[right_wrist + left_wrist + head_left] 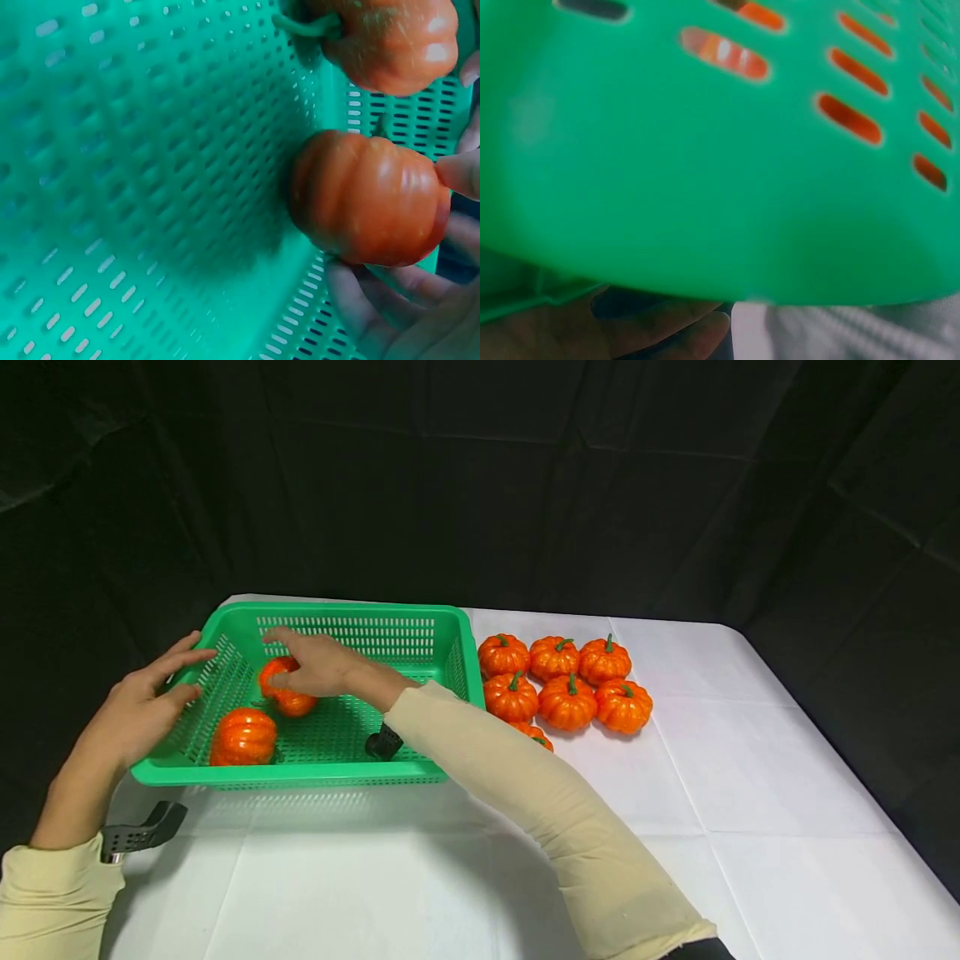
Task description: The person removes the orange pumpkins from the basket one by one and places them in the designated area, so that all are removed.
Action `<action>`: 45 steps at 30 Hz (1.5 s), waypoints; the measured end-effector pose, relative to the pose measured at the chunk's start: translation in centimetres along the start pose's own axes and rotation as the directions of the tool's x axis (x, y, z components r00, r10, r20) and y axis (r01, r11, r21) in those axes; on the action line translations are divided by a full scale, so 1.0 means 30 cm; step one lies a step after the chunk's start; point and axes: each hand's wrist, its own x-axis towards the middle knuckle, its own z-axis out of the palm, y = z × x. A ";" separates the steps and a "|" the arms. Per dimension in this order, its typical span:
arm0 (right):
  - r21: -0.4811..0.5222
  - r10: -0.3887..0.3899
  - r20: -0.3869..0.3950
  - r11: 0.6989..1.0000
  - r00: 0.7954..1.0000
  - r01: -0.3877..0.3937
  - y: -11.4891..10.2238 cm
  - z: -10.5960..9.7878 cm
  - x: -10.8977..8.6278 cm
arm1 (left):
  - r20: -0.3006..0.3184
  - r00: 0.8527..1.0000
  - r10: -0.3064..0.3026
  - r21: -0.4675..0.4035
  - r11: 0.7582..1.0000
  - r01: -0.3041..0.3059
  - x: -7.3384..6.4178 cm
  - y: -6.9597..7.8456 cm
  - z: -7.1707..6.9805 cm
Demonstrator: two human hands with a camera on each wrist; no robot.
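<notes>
My right hand reaches into the green basket, over an orange pumpkin. In the right wrist view, the thumb lies against one side of this pumpkin and the fingers bend round the other. A second pumpkin lies on its side in the basket's near left corner, its green stem showing in the right wrist view. My left hand is at the basket's left rim, its fingers extended over the edge. The basket wall fills most of the left wrist view, with orange showing through its slots.
Several more pumpkins stand in rows on the white tablecloth, right of the basket. My right sleeve crosses the basket's near right corner and partly covers the closest one. A black curtain hangs behind the table.
</notes>
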 end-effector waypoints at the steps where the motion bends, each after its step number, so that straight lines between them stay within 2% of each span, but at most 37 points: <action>1: -0.035 -0.009 0.024 0.999 1.000 0.010 0.000 -0.001 0.001 | 0.000 1.000 0.001 0.000 1.000 -0.001 0.000 -0.002 0.002; 5: -0.193 -0.050 0.130 0.978 0.990 0.074 -0.009 -0.007 -0.003 | 0.003 1.000 -0.004 -0.003 1.000 0.004 -0.002 0.000 0.001; 9: -0.273 0.015 0.205 0.961 0.979 0.042 -0.017 -0.007 -0.014 | 0.005 1.000 -0.012 -0.009 1.000 0.012 -0.001 0.003 0.001; 13: -0.304 0.075 0.220 0.953 0.973 -0.004 -0.021 -0.005 -0.019 | 0.002 1.000 -0.014 -0.013 1.000 0.014 -0.003 0.004 0.001; 17: -0.306 0.072 0.195 0.952 0.978 -0.009 -0.022 -0.008 -0.016 | -0.002 1.000 -0.017 -0.014 1.000 0.016 -0.007 0.003 0.002; 23: -0.249 0.051 0.148 0.969 0.988 -0.013 -0.024 -0.024 -0.028 | -0.004 1.000 -0.021 -0.005 1.000 0.021 -0.011 0.002 0.003; 32: -0.211 0.001 0.001 0.978 1.000 -0.001 -0.037 -0.069 -0.098 | -0.005 1.000 -0.012 -0.005 1.000 0.012 -0.009 0.006 0.004; 39: -0.086 -0.033 -0.105 0.996 0.994 0.024 -0.028 -0.097 -0.169 | -0.004 1.000 -0.016 0.006 1.000 0.016 -0.009 0.003 0.003; 45: 0.048 -0.069 -0.206 0.996 0.976 0.081 -0.007 -0.119 -0.236 | -0.002 1.000 -0.017 0.018 1.000 0.017 -0.007 0.003 -0.001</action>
